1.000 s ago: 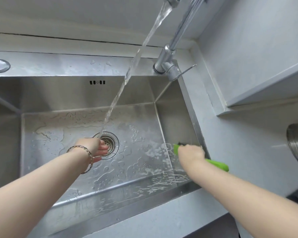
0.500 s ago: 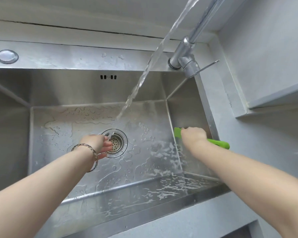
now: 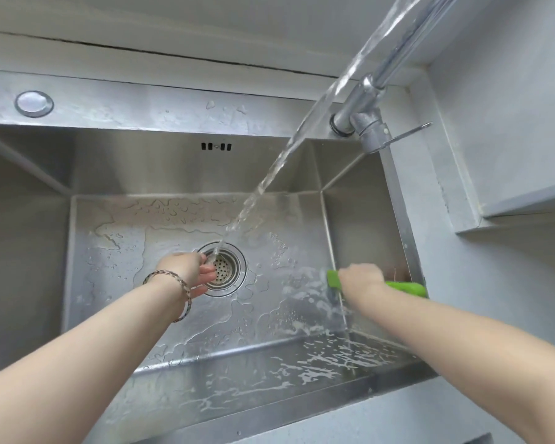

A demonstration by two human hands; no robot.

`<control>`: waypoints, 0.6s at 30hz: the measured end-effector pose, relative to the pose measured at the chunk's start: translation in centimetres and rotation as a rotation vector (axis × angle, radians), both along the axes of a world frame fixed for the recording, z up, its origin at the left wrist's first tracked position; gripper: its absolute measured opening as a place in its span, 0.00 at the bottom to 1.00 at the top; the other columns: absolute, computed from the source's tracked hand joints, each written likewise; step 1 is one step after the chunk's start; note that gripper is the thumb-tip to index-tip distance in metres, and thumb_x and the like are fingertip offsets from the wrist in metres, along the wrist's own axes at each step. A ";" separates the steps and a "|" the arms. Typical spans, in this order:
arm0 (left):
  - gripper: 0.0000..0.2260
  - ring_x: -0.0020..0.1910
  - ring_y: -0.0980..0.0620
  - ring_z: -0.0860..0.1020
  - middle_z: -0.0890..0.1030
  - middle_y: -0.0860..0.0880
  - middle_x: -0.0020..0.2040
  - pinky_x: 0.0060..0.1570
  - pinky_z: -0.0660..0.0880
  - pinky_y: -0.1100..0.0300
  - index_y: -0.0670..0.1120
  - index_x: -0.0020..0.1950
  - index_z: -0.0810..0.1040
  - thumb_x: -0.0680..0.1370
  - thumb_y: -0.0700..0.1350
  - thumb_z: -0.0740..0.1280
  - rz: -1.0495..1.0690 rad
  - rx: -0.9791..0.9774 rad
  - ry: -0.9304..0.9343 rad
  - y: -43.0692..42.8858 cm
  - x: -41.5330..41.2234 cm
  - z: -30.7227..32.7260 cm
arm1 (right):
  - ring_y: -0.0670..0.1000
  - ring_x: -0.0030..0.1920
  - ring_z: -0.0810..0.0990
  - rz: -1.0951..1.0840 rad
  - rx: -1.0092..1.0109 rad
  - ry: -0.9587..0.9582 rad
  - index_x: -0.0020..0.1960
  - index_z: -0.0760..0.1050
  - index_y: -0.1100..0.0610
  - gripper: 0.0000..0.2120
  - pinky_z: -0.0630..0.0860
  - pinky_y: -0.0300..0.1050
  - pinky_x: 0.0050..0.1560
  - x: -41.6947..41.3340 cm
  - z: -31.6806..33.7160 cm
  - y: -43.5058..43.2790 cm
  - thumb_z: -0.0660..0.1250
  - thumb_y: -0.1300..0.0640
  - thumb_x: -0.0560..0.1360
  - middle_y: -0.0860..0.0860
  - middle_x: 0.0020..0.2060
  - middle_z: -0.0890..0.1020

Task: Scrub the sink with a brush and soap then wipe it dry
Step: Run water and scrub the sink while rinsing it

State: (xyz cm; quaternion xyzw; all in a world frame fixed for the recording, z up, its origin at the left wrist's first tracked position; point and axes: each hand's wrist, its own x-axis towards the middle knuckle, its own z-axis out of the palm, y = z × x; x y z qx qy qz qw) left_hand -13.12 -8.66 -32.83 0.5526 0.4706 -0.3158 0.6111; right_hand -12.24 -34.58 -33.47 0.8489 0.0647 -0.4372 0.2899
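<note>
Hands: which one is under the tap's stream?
The left hand, the one with the bracelet, held open over the drain strainer where the water lands. The right hand instead grips the green brush at the sink's right wall.

Steel sink (image 3: 109, 174), left hand (image 3: 189, 269) under water (image 3: 302, 136) at centre drain (image 3: 229, 267), right hand (image 3: 362, 280) gripping green brush (image 3: 404, 287) at three o'clock
</note>
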 end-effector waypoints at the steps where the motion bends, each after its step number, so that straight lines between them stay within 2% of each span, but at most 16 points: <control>1: 0.13 0.31 0.54 0.76 0.76 0.47 0.37 0.36 0.71 0.61 0.44 0.39 0.70 0.81 0.38 0.53 0.003 -0.012 -0.001 -0.1 0.0 0.2 | 0.56 0.63 0.76 -0.007 0.010 -0.062 0.69 0.67 0.58 0.19 0.74 0.47 0.58 1.0 0.1 -0.3 0.54 0.65 0.79 0.54 0.64 0.76; 3: 0.11 0.24 0.56 0.78 0.79 0.48 0.36 0.31 0.73 0.63 0.43 0.43 0.72 0.81 0.38 0.53 0.035 -0.047 -0.006 -0.1 0.2 0.8 | 0.56 0.63 0.75 -0.033 0.006 -0.115 0.70 0.67 0.58 0.20 0.73 0.47 0.58 1.7 0.2 -0.5 0.53 0.65 0.79 0.54 0.64 0.75; 4: 0.10 0.23 0.57 0.78 0.81 0.47 0.38 0.26 0.74 0.65 0.42 0.49 0.74 0.81 0.38 0.53 0.051 -0.054 -0.015 -0.1 0.2 1.1 | 0.56 0.64 0.75 -0.048 -0.007 -0.068 0.69 0.68 0.58 0.20 0.73 0.47 0.58 1.0 0.2 -0.1 0.54 0.65 0.79 0.54 0.65 0.75; 6: 0.11 0.33 0.53 0.80 0.81 0.43 0.52 0.21 0.73 0.68 0.40 0.59 0.73 0.81 0.38 0.53 0.081 -0.064 -0.030 0.1 0.3 1.8 | 0.56 0.65 0.73 -0.129 -0.044 0.067 0.69 0.69 0.58 0.19 0.73 0.48 0.60 -1.8 -0.1 0.4 0.55 0.65 0.79 0.53 0.66 0.73; 7: 0.11 0.40 0.50 0.80 0.79 0.42 0.57 0.21 0.73 0.67 0.39 0.59 0.73 0.81 0.39 0.54 0.086 -0.063 -0.033 0.2 0.4 2.0 | 0.55 0.66 0.73 -0.191 -0.044 0.118 0.69 0.68 0.58 0.20 0.72 0.49 0.61 -2.9 0.0 0.7 0.55 0.64 0.78 0.53 0.67 0.73; 9: 0.09 0.50 0.48 0.78 0.77 0.42 0.60 0.25 0.75 0.66 0.39 0.50 0.74 0.81 0.39 0.55 0.088 -0.067 -0.040 0.3 0.6 2.2 | 0.55 0.64 0.74 -0.322 0.039 0.117 0.70 0.66 0.59 0.20 0.72 0.47 0.61 -3.2 0.6 1.6 0.57 0.62 0.78 0.53 0.66 0.73; 10: 0.09 0.50 0.49 0.77 0.77 0.42 0.61 0.31 0.77 0.64 0.40 0.48 0.74 0.81 0.39 0.55 0.094 -0.081 -0.047 0.2 0.8 2.3 | 0.54 0.59 0.78 -0.414 0.147 0.079 0.69 0.67 0.58 0.19 0.74 0.45 0.57 -2.8 1.2 2.3 0.58 0.59 0.78 0.54 0.62 0.76; 11: 0.10 0.50 0.49 0.77 0.76 0.42 0.62 0.39 0.77 0.61 0.39 0.50 0.74 0.81 0.40 0.54 0.109 -0.100 -0.057 0.0 0.9 2.4 | 0.52 0.49 0.81 -0.535 0.309 0.031 0.68 0.69 0.57 0.20 0.76 0.42 0.48 -2.4 1.8 3.3 0.60 0.56 0.77 0.53 0.54 0.80; 12: 0.13 0.53 0.48 0.77 0.75 0.42 0.63 0.47 0.75 0.58 0.39 0.56 0.74 0.82 0.41 0.52 0.118 -0.108 -0.058 -0.1 1.0 2.3 | 0.48 0.34 0.81 -0.689 0.505 -0.006 0.68 0.70 0.53 0.20 0.75 0.38 0.36 -2.2 2.5 4.7 0.62 0.53 0.76 0.53 0.42 0.81; 13: 0.15 0.58 0.47 0.76 0.75 0.42 0.64 0.54 0.72 0.56 0.39 0.61 0.73 0.82 0.42 0.51 0.131 -0.111 -0.058 -0.2 1.2 2.3 | 0.45 0.22 0.74 -0.880 0.705 -0.020 0.68 0.70 0.50 0.21 0.70 0.34 0.26 -2.1 3.4 6.2 0.64 0.53 0.75 0.52 0.33 0.76; 14: 0.15 0.61 0.47 0.74 0.74 0.42 0.65 0.59 0.69 0.56 0.39 0.62 0.72 0.82 0.43 0.50 0.150 -0.112 -0.061 -0.4 1.3 2.3 | 0.43 0.15 0.66 -1.086 0.891 -0.004 0.69 0.68 0.48 0.23 0.63 0.31 0.20 -2.4 4.4 7.6 0.66 0.54 0.75 0.52 0.28 0.71; 15: 0.16 0.61 0.46 0.74 0.74 0.41 0.64 0.60 0.69 0.54 0.40 0.59 0.73 0.82 0.45 0.50 0.188 -0.118 -0.065 -0.6 1.6 2.3 | 0.42 0.14 0.62 -1.261 1.040 0.032 0.70 0.67 0.47 0.24 0.59 0.30 0.18 -2.8 5.3 9.0 0.66 0.55 0.76 0.52 0.27 0.68; 16: 0.17 0.56 0.45 0.76 0.75 0.39 0.61 0.57 0.71 0.53 0.39 0.55 0.74 0.83 0.47 0.49 0.228 -0.131 -0.064 -0.7 1.8 2.6 | 0.42 0.14 0.60 -1.392 1.146 0.081 0.71 0.66 0.47 0.24 0.57 0.29 0.18 -3.1 6.3 10.3 0.66 0.55 0.76 0.52 0.27 0.67; 18: 0.20 0.41 0.46 0.77 0.77 0.40 0.50 0.42 0.74 0.54 0.40 0.44 0.72 0.82 0.51 0.48 0.324 -0.167 -0.066 -1.2 2.3 2.6 | 0.41 0.15 0.59 -1.564 1.288 0.180 0.71 0.64 0.46 0.24 0.55 0.29 0.18 -4.0 7.7 12.5 0.64 0.54 0.77 0.51 0.27 0.65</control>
